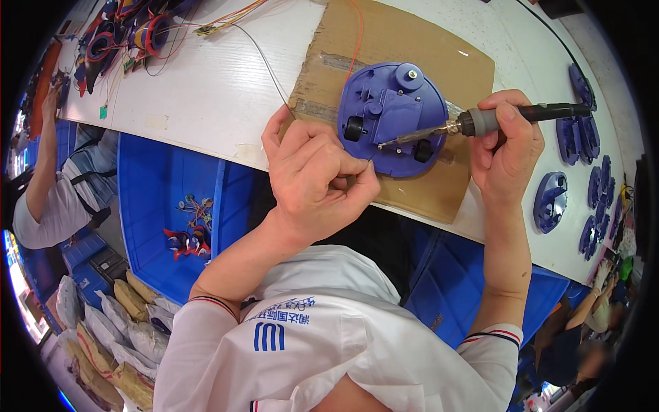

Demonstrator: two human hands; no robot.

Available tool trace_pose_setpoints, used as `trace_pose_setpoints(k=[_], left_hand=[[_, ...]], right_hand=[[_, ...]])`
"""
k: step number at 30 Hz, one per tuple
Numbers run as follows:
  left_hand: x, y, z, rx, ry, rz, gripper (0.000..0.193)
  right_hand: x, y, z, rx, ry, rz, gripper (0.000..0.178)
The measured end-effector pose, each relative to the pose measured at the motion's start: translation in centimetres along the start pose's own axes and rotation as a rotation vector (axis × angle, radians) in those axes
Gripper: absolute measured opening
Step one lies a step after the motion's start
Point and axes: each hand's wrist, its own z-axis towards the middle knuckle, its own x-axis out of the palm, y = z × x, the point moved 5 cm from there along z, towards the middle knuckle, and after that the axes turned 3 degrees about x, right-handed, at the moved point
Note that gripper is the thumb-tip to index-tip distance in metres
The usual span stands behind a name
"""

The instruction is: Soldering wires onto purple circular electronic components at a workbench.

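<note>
A purple plastic base (398, 113), rounded and fitted with small black wheels (354, 128), lies on a cardboard sheet (446, 48). My right hand (506, 147) is closed round the handle of a soldering iron (480, 122). The iron's tip reaches across the base to a spot near its lower edge, between the wheels. At the base's lower left, my left hand (316, 175) pinches a thin grey solder wire (266, 60) that runs in from the upper left. Fingers hide part of the wire, and its end by the fingertips is hard to make out.
More purple plastic parts (550, 202) lie along the table's right side. Wired red and blue parts (103, 48) are heaped at the upper left. Blue bins (147, 226) stand below the table edge, one holding small wired pieces. Another person (55, 206) is at the left.
</note>
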Motion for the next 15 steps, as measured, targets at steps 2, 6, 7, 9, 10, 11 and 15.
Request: trace_pose_setpoints(k=[2, 6, 7, 9, 10, 11, 15], left_hand=[[-0.1, -0.1, -0.1, -0.005, 0.017, 0.014, 0.020], [-0.7, -0.8, 0.2, -0.035, 0.068, 0.044, 0.018], [-0.9, -1.0, 0.4, -0.050, 0.089, 0.056, 0.017], [-1.5, -0.8, 0.9, -0.019, 0.118, 0.094, 0.015], [-1.9, -0.4, 1.3, 0.026, 0.124, 0.120, 0.015], [-2.3, 0.6, 2.2, 0.028, 0.125, 0.120, 0.015], [-0.6, 3.8, 8.0, 0.385, 0.216, 0.027, 0.014]], right_hand=[[-0.1, 0.2, 0.1, -0.004, 0.002, 0.020, 0.017], [-0.4, 0.4, 0.2, -0.001, -0.017, 0.016, 0.018], [-0.5, 0.4, 0.2, 0.002, -0.027, 0.010, 0.019], [-0.7, 0.5, 0.3, 0.003, -0.039, 0.005, 0.019], [-0.8, 0.6, 0.5, 0.007, -0.042, 0.027, 0.019], [-0.9, 0.7, 0.6, 0.011, -0.042, 0.050, 0.020], [-1.2, 0.7, 0.8, 0.023, -0.034, 0.106, 0.020]])
